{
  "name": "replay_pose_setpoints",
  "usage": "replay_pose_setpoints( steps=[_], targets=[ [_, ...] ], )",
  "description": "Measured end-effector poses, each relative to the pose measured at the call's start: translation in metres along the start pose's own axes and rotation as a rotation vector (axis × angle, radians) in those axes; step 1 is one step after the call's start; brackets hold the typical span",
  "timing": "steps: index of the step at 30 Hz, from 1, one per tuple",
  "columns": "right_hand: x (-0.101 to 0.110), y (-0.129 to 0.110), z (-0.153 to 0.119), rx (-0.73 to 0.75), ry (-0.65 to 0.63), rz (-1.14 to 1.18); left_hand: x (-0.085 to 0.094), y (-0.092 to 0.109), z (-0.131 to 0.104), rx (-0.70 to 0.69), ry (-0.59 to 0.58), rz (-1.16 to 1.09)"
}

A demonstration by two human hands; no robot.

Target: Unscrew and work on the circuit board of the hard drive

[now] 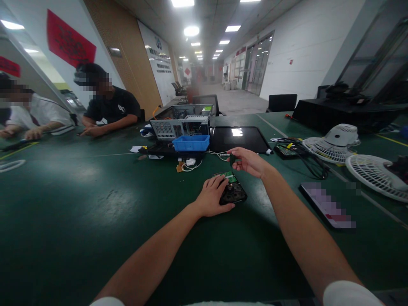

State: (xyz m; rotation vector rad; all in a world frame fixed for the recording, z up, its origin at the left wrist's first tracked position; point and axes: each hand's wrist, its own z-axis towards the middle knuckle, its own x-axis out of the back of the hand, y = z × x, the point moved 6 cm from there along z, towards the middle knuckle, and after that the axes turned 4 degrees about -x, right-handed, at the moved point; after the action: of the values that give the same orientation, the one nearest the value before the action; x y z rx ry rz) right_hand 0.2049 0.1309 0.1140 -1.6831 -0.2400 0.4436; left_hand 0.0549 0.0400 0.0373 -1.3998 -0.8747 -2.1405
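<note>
A small black box point(233, 193) was laid flat on the green table point(95, 204), close in front of the person. A green board point(228, 176) with tiny parts could be seen at its far end. The near left side of the box was covered by the left hand point(212, 197). A small dark piece point(232, 159) was pinched in the right hand point(248, 161), just above and behind the box.

Both bare forearms are reaching forward and converging slightly. The left hand point(212, 196) is lying palm down, fingers point(221, 182) spread and curled flat. The right hand point(249, 162) is hovering higher, wrist bent inward, fingers pinching together.
</note>
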Motion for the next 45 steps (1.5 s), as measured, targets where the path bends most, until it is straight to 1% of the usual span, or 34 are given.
replay_pose_setpoints(
  steps=[3,8,11,15,22,27,30,32,37,39,42,45],
  targets=[
    [0.004,-0.003,0.0,0.036,0.042,-0.08,0.0,0.0,0.0,0.002,-0.005,0.01],
    [0.019,-0.005,0.004,0.1,0.218,-0.159,0.0,0.0,0.001,0.004,-0.013,0.016],
    [0.021,-0.004,0.004,0.098,0.261,-0.186,0.0,0.0,0.001,0.001,-0.017,0.02],
    [0.015,-0.005,0.002,0.078,0.229,-0.192,0.0,0.0,0.0,0.002,-0.018,0.02],
    [0.003,-0.002,0.001,0.02,0.05,-0.092,0.001,0.001,0.0,0.009,-0.016,0.004],
    [0.004,0.003,0.002,0.0,0.023,0.041,0.002,0.001,0.0,0.017,-0.019,-0.008],
    [0.003,0.001,0.001,0.012,0.005,0.047,0.001,0.0,0.0,0.014,-0.02,-0.007],
    [0.005,-0.001,0.001,0.026,0.014,0.004,0.0,0.0,0.0,0.012,-0.015,-0.006],
    [0.015,-0.004,0.003,0.081,0.142,-0.103,0.0,0.0,0.0,0.01,-0.014,-0.004],
    [0.018,-0.004,0.004,0.098,0.171,-0.121,0.0,0.0,0.0,0.011,-0.018,0.001],
    [0.018,-0.002,0.005,0.092,0.18,-0.15,0.002,0.001,0.0,0.009,-0.019,-0.002],
    [0.015,-0.001,0.004,0.079,0.153,-0.183,0.002,0.001,0.0,0.009,-0.023,-0.01]
  ],
)
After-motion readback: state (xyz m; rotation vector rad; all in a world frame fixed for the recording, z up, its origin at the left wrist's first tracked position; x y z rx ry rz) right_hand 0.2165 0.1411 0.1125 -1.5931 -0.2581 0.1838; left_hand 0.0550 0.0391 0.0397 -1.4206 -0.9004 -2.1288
